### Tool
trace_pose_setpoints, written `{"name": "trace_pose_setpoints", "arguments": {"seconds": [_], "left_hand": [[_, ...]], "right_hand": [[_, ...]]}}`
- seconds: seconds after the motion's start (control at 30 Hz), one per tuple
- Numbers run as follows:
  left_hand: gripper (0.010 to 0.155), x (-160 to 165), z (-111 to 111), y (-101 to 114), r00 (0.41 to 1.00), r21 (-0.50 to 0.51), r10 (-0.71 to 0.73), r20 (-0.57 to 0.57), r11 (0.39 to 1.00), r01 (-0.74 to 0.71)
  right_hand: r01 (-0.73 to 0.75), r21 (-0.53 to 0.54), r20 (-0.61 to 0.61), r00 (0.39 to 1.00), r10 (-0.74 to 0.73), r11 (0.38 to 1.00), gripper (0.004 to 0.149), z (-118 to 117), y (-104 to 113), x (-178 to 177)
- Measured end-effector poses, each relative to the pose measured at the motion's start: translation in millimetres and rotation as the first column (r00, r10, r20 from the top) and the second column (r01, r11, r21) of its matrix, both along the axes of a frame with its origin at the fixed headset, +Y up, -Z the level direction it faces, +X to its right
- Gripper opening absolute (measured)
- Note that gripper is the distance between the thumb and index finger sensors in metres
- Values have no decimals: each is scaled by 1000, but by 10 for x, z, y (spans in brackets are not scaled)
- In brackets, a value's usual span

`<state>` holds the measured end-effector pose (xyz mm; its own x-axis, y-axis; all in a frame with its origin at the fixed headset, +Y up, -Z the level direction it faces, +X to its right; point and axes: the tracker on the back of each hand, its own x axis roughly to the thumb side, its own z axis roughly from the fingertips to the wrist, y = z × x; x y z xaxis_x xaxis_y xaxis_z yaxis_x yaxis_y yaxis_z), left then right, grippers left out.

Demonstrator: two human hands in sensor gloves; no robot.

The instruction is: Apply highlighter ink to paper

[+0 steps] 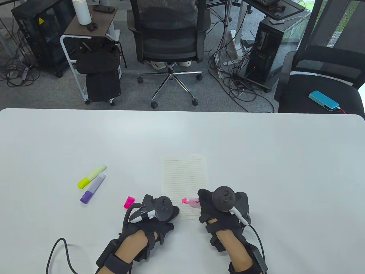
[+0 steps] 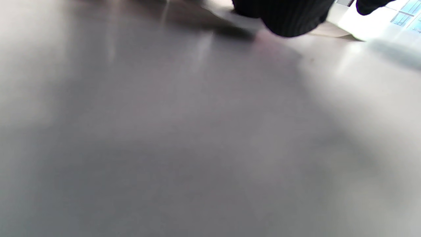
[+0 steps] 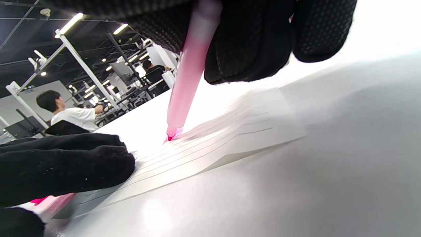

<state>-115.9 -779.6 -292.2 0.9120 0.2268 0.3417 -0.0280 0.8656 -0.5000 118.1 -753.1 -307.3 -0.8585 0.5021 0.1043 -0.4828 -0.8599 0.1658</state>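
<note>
The right hand (image 1: 223, 207) is pinching the pink highlighter (image 3: 190, 72) in a writing grip, fingers curled round its translucent barrel, and the chisel tip is touching the lined paper (image 1: 184, 182) near its lower left part (the right wrist view shows the tip meeting the sheet); no ink mark is showing plainly yet, so the stroke itself looks to be just starting. The left hand (image 1: 155, 212) is resting on the sheet's lower left corner, pinning it flat, though whether its fingers are straight or curled I cannot tell. Next calls for a steady sideways drag with light pressure, since thin paper on a smooth white surface (image 1: 285, 159) slides and buckles easily. The pink cap (image 1: 129, 202) is lying just left of the left hand.
</note>
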Motion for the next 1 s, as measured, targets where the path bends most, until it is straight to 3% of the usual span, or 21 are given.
{"name": "trace_pose_setpoints", "arguments": {"seconds": [0.33, 0.43, 0.6, 1.0], "left_hand": [[66, 0, 0, -2, 1000, 0, 0, 1, 1000, 0], [66, -1, -1, -4, 1000, -1, 1, 0, 1000, -1], [66, -2, -3, -4, 1000, 0, 1, 1, 1000, -1], [66, -4, -5, -8, 1000, -1, 2, 0, 1000, -2]], "right_hand": [[39, 21, 0, 999, -40, 999, 39, 3, -25, -6], [-62, 36, 9, 998, 62, 997, 39, 3, -28, -44], [-74, 47, 34, 997, 73, 996, 39, 11, 1, -21], [-14, 31, -2, 1000, 14, 999, 39, 11, -34, -44]]}}
